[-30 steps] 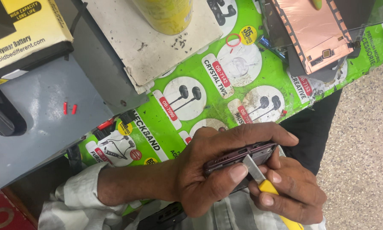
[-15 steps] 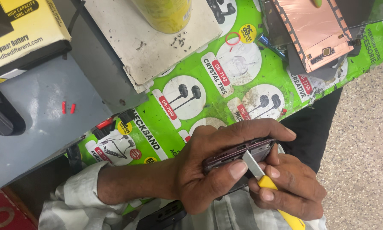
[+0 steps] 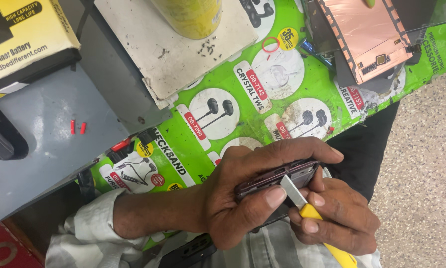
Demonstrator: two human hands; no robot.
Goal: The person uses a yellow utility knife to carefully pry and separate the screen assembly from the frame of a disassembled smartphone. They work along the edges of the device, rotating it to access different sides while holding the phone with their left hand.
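Well off to the left of both hands, two tiny red bits (image 3: 77, 127) lie loose on the grey part of the desk (image 3: 44, 149), easy to brush away with a sleeve. Closer in, the left hand (image 3: 242, 198) is curled tight around a dark maroon phone (image 3: 277, 177), fingers over its top edge and the thumb (image 3: 270, 196) pressed on its lower edge, right beside the tool. Just to the right and slightly below, the right hand (image 3: 339, 221) pinches a yellow-handled pry blade (image 3: 307, 206), whose flat pale tip is set against the phone's edge (whether it is already in the seam, I cannot tell). That is where I would worry: a slip of the blade would run straight into the left thumb, since the two are nearly touching. Too steep a lever could, I would judge, crack the phone or gouge its frame. The phone is held in the air over the lap, off the desk's edge, so a loosened grip would drop it. Up beyond the hands to the right, a copper-backed panel (image 3: 369, 37) hangs over the green printed sheet (image 3: 223, 79).
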